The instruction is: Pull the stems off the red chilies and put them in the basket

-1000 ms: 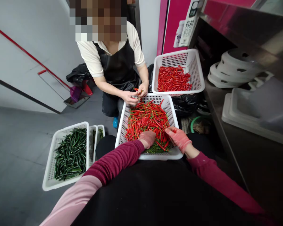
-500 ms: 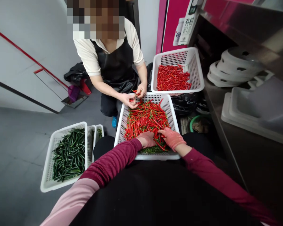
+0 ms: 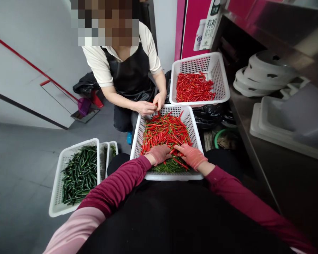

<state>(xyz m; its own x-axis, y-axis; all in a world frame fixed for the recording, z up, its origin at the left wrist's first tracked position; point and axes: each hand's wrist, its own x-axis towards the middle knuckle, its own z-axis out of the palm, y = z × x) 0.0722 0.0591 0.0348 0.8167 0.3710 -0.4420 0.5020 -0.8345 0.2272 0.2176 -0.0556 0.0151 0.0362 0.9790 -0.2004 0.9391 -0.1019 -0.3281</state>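
A white perforated basket (image 3: 197,131) stands in front of me, holding a heap of red chilies (image 3: 164,130) with green stems. Green stems (image 3: 169,166) lie at its near end. My left hand (image 3: 159,154), in a pinkish glove, rests palm down on the heap with its fingers apart. Beside it, my right hand (image 3: 192,156), in a similar glove, touches the chilies with fingers stretched toward the left; nothing is clearly held in it. Across the basket, another person's hands (image 3: 151,106) pinch a small red chili over the far rim.
Behind to the right is a second white basket (image 3: 225,81) of red chilies. Green chilies fill a basket (image 3: 55,190) on the left floor. A metal counter (image 3: 243,130) with white containers (image 3: 267,120) runs along the right. A dustpan (image 3: 86,115) lies back left.
My left hand has come up out of the chilies and slightly left, and more green stems show near it. My right hand has shifted slightly left. The other person's hands have drawn together.
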